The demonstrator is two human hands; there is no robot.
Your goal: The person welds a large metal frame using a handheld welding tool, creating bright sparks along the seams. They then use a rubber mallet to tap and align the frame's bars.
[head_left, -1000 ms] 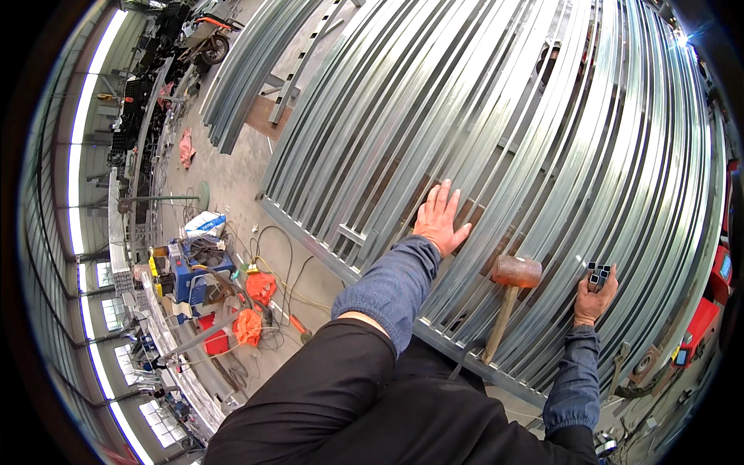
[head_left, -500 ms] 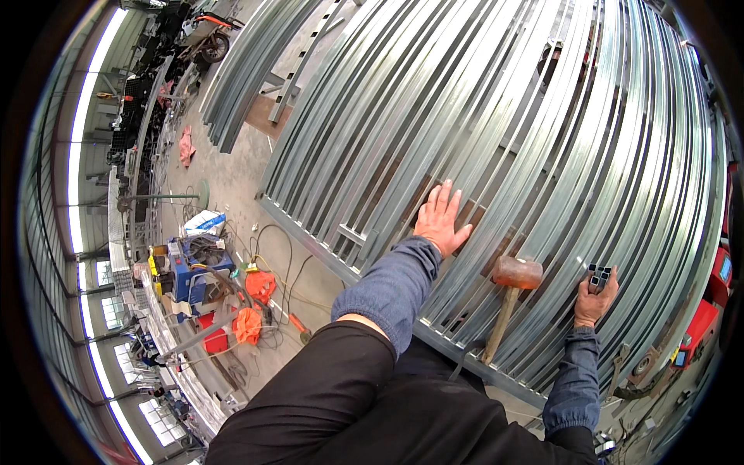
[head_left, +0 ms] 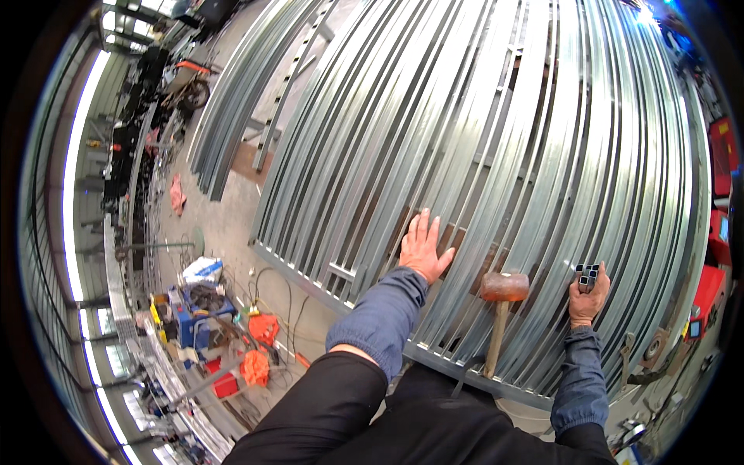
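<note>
My left hand lies flat on the long galvanized square tubes, its fingers spread and holding nothing. To the right, my right hand is closed round a small cluster of square tube pieces, whose dark hollow ends face up. How far that cluster reaches below the fingers is hidden. Between my hands a mallet with a reddish-brown head rests across the tubes, its wooden handle pointing toward me. A short cross piece sits among the tubes at the left.
More long tubes lie in a stack at the far left. Cables, orange cloths and a blue machine clutter the floor on the left. Red machines stand along the right side. A bright bluish glare shows at the far right.
The view has shifted, so the tubes and mallet sit slightly left and lower in it. A bright bluish glare now shows at the far right. Both hands keep their poses.
</note>
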